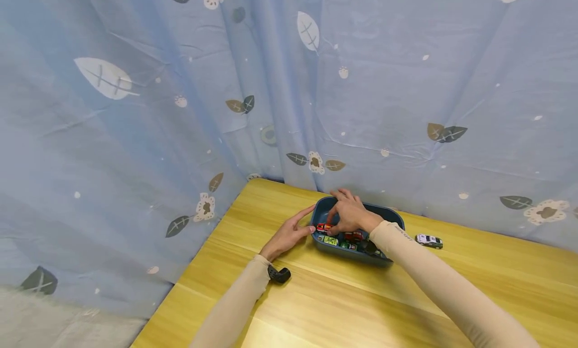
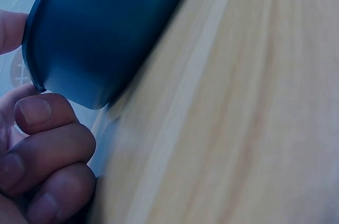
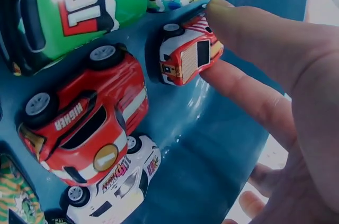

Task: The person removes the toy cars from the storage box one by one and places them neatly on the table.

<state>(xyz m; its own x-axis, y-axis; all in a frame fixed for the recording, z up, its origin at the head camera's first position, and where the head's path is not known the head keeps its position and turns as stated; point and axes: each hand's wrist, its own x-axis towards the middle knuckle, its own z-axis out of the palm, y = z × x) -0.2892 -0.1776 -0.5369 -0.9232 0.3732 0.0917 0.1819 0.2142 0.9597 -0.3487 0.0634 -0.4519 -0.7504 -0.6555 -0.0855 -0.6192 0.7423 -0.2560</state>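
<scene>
A dark blue plastic bin [image 1: 393, 213] holds several toy cars. My right hand [image 1: 354, 215] reaches down into its left part. Between thumb and index finger it pinches a small red, white and yellow toy car [image 3: 192, 54], low inside the bin. My left hand [image 1: 288, 237] is at the bin's left end, thumb and index finger spread and touching the rim from outside. In the left wrist view its other fingers [image 2: 53, 144] are bent below the rim. Near the pinched car lie a larger red toy car [image 3: 100, 123], a green one [image 3: 74, 17] and a white one [image 3: 119, 187].
A white and dark toy car [image 1: 429, 241] stands on the wooden table [image 1: 325, 308], right of the bin. Blue patterned curtains [image 1: 384, 87] hang behind the table and along its left side. A black device [image 1: 279, 274] is strapped to the left wrist.
</scene>
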